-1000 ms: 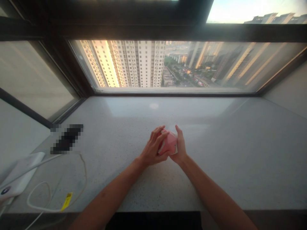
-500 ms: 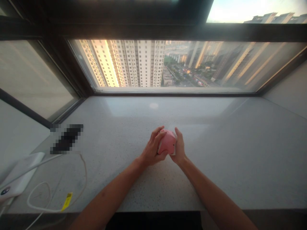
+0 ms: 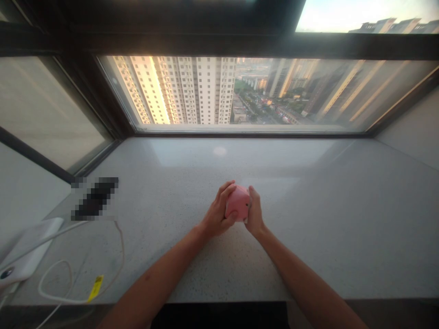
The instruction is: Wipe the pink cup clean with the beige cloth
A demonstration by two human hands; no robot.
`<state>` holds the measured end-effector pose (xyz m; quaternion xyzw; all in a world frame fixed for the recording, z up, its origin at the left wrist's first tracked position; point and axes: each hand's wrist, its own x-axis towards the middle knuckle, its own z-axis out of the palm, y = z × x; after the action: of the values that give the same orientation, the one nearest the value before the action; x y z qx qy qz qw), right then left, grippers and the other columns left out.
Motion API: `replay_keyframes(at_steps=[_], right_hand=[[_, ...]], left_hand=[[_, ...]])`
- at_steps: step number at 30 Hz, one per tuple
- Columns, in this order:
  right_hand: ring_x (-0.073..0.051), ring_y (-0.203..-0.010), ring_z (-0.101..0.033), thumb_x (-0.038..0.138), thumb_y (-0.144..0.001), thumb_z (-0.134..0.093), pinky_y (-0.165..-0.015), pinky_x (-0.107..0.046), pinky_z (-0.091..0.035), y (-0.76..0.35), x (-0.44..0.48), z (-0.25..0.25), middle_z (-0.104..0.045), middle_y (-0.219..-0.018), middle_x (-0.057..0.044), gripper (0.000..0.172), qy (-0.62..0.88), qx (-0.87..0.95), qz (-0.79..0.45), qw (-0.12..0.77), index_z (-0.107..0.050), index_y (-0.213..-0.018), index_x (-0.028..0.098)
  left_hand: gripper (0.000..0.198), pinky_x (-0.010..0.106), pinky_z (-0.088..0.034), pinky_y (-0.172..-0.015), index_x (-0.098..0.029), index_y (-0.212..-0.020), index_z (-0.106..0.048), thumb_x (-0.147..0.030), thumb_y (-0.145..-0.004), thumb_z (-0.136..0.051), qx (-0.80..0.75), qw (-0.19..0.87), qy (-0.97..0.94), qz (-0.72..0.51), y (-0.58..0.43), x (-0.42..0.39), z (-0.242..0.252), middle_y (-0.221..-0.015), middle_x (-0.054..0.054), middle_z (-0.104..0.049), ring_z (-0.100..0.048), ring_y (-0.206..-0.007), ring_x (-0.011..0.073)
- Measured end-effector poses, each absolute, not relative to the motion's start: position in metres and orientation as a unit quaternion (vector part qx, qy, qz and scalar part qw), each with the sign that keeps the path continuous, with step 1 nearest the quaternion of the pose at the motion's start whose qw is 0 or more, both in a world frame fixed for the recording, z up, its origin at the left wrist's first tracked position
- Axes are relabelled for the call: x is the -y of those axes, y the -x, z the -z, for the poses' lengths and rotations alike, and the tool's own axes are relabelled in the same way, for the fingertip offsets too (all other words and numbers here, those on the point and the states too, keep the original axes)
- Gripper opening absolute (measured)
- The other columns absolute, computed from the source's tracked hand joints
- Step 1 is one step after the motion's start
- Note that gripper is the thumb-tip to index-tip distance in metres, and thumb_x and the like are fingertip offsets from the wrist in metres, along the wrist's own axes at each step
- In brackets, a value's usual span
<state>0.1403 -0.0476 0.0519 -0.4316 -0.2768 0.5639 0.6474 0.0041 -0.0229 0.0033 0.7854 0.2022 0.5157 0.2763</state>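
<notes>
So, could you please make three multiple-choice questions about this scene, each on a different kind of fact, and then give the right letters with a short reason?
1. Where is the yellow tag?
A) On the white cable near the front edge of the stone window sill
B) Stuck on the window glass
C) Under the hands

2. What colour is the rounded object between the hands?
A) Blue
B) Pink
C) Green

3. How is that object held?
A) By the left hand alone
B) By the right hand alone
C) By both hands together

Answers:
1: A, the tag sits on the cable at the sill's left front.
2: B, its pink surface shows between the hands.
3: C, fingers of both hands close on it from either side.
</notes>
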Motion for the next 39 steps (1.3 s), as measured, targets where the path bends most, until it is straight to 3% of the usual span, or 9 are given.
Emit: replay_keyframes(at_steps=[10,22,32,35,39], right_hand=[[-0.02,-0.063,-0.063,0.085,-0.081,-0.067,-0.052,-0.029,-0.045,-0.14,0.048,-0.036,-0.068,-0.068,-0.003,0.064,0.424,0.3,-0.568,0.638,-0.072,-0.085,0.021],[-0.016,-0.056,-0.052,0.09,-0.082,-0.065,-0.046,-0.027,-0.039,-0.143,0.049,-0.019,-0.063,-0.064,-0.002,0.07,0.451,0.356,-0.498,0.65,-0.075,-0.075,0.02],[-0.018,-0.061,-0.053,0.068,-0.088,-0.073,-0.053,-0.031,-0.043,-0.152,0.052,-0.018,-0.065,-0.067,-0.004,0.049,0.432,0.487,-0.406,0.641,-0.08,-0.079,0.02],[-0.017,-0.06,-0.051,0.06,-0.087,-0.078,-0.055,-0.032,-0.045,-0.154,0.055,-0.025,-0.063,-0.064,-0.003,0.04,0.438,0.529,-0.379,0.62,-0.076,-0.073,0.022],[-0.015,-0.055,-0.045,0.058,-0.085,-0.081,-0.052,-0.031,-0.043,-0.153,0.058,-0.033,-0.056,-0.059,0.001,0.04,0.447,0.578,-0.365,0.577,-0.069,-0.067,0.024]], left_hand=[[0.067,0.059,-0.039,-0.127,-0.025,-0.165,-0.032,-0.06,-0.109,-0.048,-0.219,0.306,-0.769,-0.517,-0.005,0.024,-0.005,-0.164,0.021,-0.042,-0.043,-0.154,0.0357],[0.067,0.051,-0.046,-0.121,-0.023,-0.162,-0.035,-0.064,-0.11,-0.043,-0.244,0.346,-0.75,-0.508,-0.003,0.029,-0.011,-0.156,0.018,-0.051,-0.056,-0.139,0.0319],[0.069,0.049,-0.049,-0.116,-0.023,-0.16,-0.04,-0.069,-0.109,-0.041,-0.257,0.381,-0.729,-0.507,-0.001,0.03,-0.01,-0.149,0.015,-0.059,-0.063,-0.13,0.0312],[0.069,0.049,-0.05,-0.114,-0.023,-0.159,-0.041,-0.07,-0.108,-0.04,-0.26,0.387,-0.725,-0.507,0.0,0.03,-0.011,-0.148,0.015,-0.061,-0.063,-0.129,0.0314],[0.07,0.049,-0.052,-0.11,-0.022,-0.159,-0.042,-0.071,-0.108,-0.041,-0.256,0.402,-0.718,-0.507,0.0,0.029,-0.011,-0.141,0.014,-0.064,-0.066,-0.121,0.03]])
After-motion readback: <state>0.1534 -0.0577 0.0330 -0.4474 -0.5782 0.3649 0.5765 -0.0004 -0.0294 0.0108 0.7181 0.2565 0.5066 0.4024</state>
